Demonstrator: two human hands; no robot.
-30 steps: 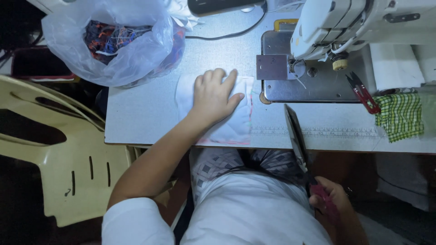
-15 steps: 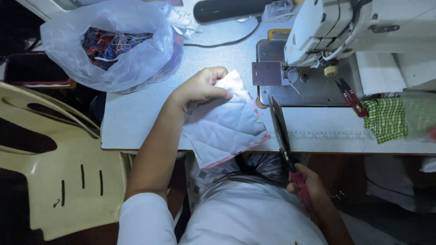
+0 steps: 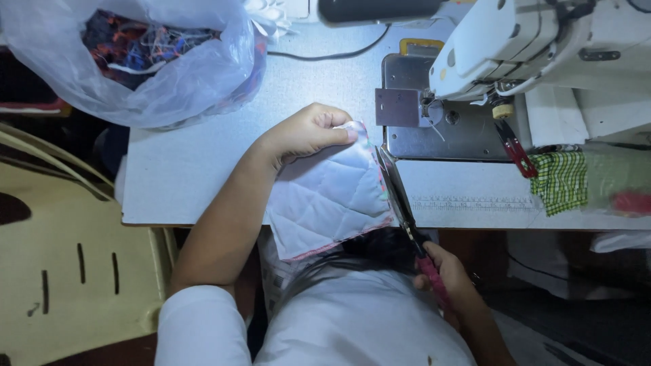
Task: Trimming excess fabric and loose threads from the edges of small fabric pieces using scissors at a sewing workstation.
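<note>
- Two bare hands work at a pale grey sewing table [image 3: 203,183], seen from above the person's head.
- The left hand [image 3: 308,132] is curled into a loose fist and pinches the far corner of a white quilted fabric square with a pink edge [image 3: 329,200], thumb and fingers closed on the cloth.
- That quilted square lies at the near edge of the table, just left of the machine's metal plate; its lower part hangs over the table's edge above the person's lap.
- The right hand [image 3: 444,274] sits below the table edge, wrapped firmly around the red handles of a pair of long dark-bladed scissors [image 3: 400,196].
- The scissor blades point away from the person and run along the right edge of the quilted square, touching it; whether the blades are parted cannot be told.
- A white sewing machine [image 3: 515,41] stands on the table to the right, its needle over a grey metal plate [image 3: 434,139].
- A small red-handled thread snip [image 3: 512,146] lies right of the plate, beside a green checked cloth [image 3: 559,179].
- A clear plastic bag of colourful fabric scraps [image 3: 142,57] rests on the far left of the table.
- A cream plastic chair [image 3: 74,271] stands left of the person.
</note>
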